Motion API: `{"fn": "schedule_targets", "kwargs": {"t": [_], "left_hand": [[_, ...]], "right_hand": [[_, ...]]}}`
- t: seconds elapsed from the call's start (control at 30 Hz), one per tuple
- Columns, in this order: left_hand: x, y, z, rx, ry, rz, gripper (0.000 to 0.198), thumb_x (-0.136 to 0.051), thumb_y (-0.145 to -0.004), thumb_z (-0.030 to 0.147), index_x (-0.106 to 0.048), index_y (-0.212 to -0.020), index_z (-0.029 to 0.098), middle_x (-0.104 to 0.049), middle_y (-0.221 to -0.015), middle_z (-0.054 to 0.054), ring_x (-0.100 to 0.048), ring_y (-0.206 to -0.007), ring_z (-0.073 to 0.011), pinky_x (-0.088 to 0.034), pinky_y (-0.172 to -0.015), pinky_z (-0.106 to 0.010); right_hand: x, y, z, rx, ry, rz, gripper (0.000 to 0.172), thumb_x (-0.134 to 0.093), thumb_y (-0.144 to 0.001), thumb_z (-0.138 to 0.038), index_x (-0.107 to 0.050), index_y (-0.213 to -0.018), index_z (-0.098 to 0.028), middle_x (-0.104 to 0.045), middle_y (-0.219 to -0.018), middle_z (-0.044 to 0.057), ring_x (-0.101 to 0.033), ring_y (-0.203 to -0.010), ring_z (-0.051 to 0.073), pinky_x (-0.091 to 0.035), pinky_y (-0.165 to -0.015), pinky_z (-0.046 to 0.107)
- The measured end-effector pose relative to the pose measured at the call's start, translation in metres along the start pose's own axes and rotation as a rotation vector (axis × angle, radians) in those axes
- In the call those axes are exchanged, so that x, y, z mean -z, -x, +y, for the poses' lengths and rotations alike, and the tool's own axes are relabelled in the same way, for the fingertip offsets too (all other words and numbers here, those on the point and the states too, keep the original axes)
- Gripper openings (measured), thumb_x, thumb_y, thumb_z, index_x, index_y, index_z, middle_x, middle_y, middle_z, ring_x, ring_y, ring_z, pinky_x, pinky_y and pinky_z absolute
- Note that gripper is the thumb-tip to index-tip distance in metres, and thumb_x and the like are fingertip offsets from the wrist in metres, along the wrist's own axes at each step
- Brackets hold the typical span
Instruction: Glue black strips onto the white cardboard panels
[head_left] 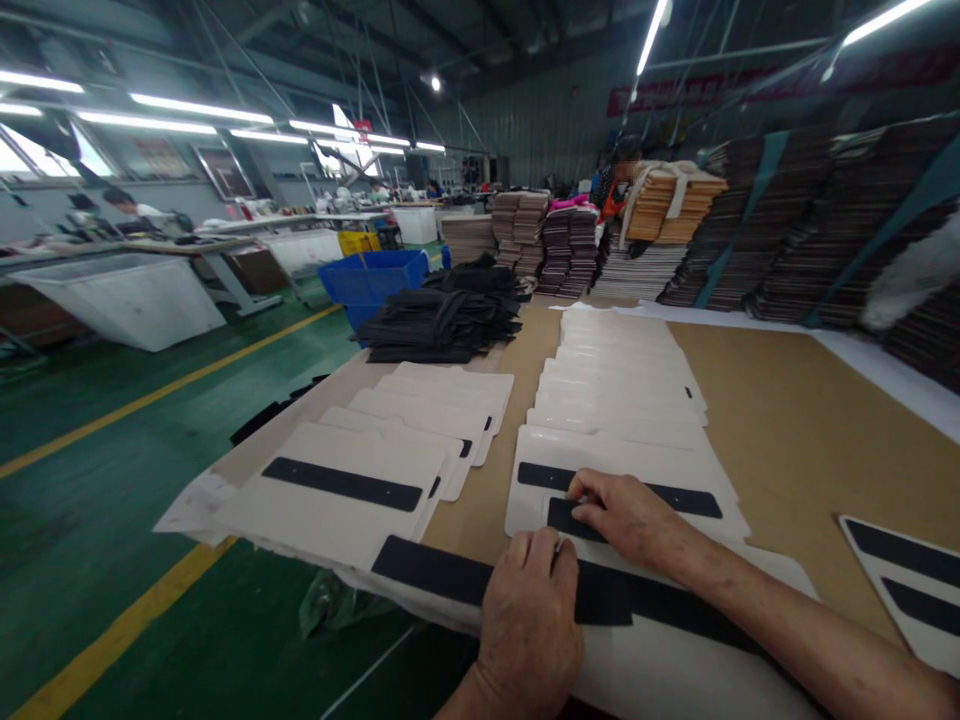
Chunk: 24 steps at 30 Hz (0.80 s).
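My left hand (529,620) lies knuckles up on a long black strip (450,575) that runs across the nearest white sheet (675,680) at the table's front edge; its fingers are curled down against the strip. My right hand (626,515) reaches across to the white sheet (622,470) behind it, fingers pressed flat on a short black strip (570,518) below a longer one (682,500). Overlapping white sheets (622,385) run away in a row behind that, with a second row (420,420) to the left.
A heap of black strips (442,320) sits at the far left of the brown table (787,430). Tall stacks of dark and tan sheets (787,220) line the back right. A blue bin (371,280) and white tables (127,295) stand across the green floor.
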<state>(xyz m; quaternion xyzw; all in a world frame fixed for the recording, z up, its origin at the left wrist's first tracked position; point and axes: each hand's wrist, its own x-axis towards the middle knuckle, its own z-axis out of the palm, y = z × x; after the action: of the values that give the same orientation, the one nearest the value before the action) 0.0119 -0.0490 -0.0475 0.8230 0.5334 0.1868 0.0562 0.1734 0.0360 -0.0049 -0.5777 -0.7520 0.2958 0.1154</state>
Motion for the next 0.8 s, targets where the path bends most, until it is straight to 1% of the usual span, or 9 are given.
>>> {"fn": "schedule_targets", "kwargs": {"t": [0.1,0.2,0.27,0.43,0.67,0.73,0.8], "left_hand": [[0.001,0.000,0.000,0.025,-0.027,-0.016,0.038,-0.054,-0.081,0.016,-0.064,-0.118,0.016,-0.059,-0.127,-0.011,-0.055,-0.104,-0.0275,-0.050,-0.094,-0.042],[0.000,0.000,-0.001,0.034,-0.049,-0.034,0.040,-0.053,-0.082,0.016,-0.065,-0.120,0.018,-0.053,-0.140,-0.011,-0.054,-0.109,-0.0276,-0.049,-0.096,-0.042],[0.000,0.000,-0.001,0.025,-0.061,-0.045,0.041,-0.053,-0.081,0.015,-0.065,-0.120,0.018,-0.053,-0.141,-0.010,-0.054,-0.109,-0.0272,-0.049,-0.097,-0.041],[0.000,0.001,-0.001,0.022,-0.085,-0.014,0.043,-0.053,-0.078,0.014,-0.066,-0.119,0.018,-0.054,-0.141,-0.008,-0.054,-0.107,-0.0264,-0.049,-0.096,-0.040],[0.002,0.000,0.000,0.023,-0.096,-0.039,0.045,-0.054,-0.076,0.013,-0.066,-0.120,0.017,-0.054,-0.141,-0.010,-0.054,-0.105,-0.0257,-0.049,-0.097,-0.040],[0.002,0.000,0.000,0.032,-0.093,-0.048,0.046,-0.053,-0.076,0.013,-0.066,-0.120,0.018,-0.054,-0.142,-0.009,-0.054,-0.108,-0.0256,-0.048,-0.098,-0.040],[0.002,-0.001,0.000,0.041,-0.088,-0.058,0.047,-0.054,-0.076,0.013,-0.065,-0.122,0.019,-0.052,-0.144,-0.008,-0.051,-0.113,-0.0263,-0.046,-0.101,-0.041]], "right_hand": [[0.000,0.000,-0.003,-0.019,0.084,-0.001,0.008,-0.057,-0.082,-0.021,-0.064,-0.085,-0.024,-0.066,-0.071,-0.001,-0.056,-0.066,0.015,-0.035,-0.063,0.026],[-0.001,0.000,-0.007,-0.008,0.144,-0.001,0.010,-0.057,-0.083,-0.021,-0.066,-0.087,-0.024,-0.070,-0.077,0.000,-0.061,-0.072,0.016,-0.037,-0.066,0.027],[0.000,0.001,-0.010,0.008,0.182,-0.003,0.012,-0.056,-0.084,-0.020,-0.067,-0.089,-0.024,-0.071,-0.081,0.001,-0.063,-0.077,0.018,-0.038,-0.069,0.028],[0.000,0.002,-0.009,0.056,0.259,-0.009,0.016,-0.053,-0.086,-0.021,-0.067,-0.093,-0.023,-0.073,-0.086,0.004,-0.066,-0.083,0.021,-0.040,-0.071,0.030],[-0.003,0.001,-0.009,0.071,0.294,-0.008,0.017,-0.053,-0.087,-0.022,-0.068,-0.093,-0.024,-0.074,-0.094,0.004,-0.066,-0.089,0.022,-0.042,-0.075,0.031],[0.001,0.003,-0.009,0.065,0.278,-0.006,0.018,-0.053,-0.087,-0.023,-0.068,-0.096,-0.024,-0.074,-0.095,0.005,-0.066,-0.089,0.022,-0.042,-0.075,0.032],[0.011,0.008,-0.004,0.038,0.227,-0.010,0.022,-0.057,-0.084,-0.027,-0.068,-0.103,-0.024,-0.073,-0.095,0.006,-0.066,-0.088,0.023,-0.042,-0.075,0.032]]}}
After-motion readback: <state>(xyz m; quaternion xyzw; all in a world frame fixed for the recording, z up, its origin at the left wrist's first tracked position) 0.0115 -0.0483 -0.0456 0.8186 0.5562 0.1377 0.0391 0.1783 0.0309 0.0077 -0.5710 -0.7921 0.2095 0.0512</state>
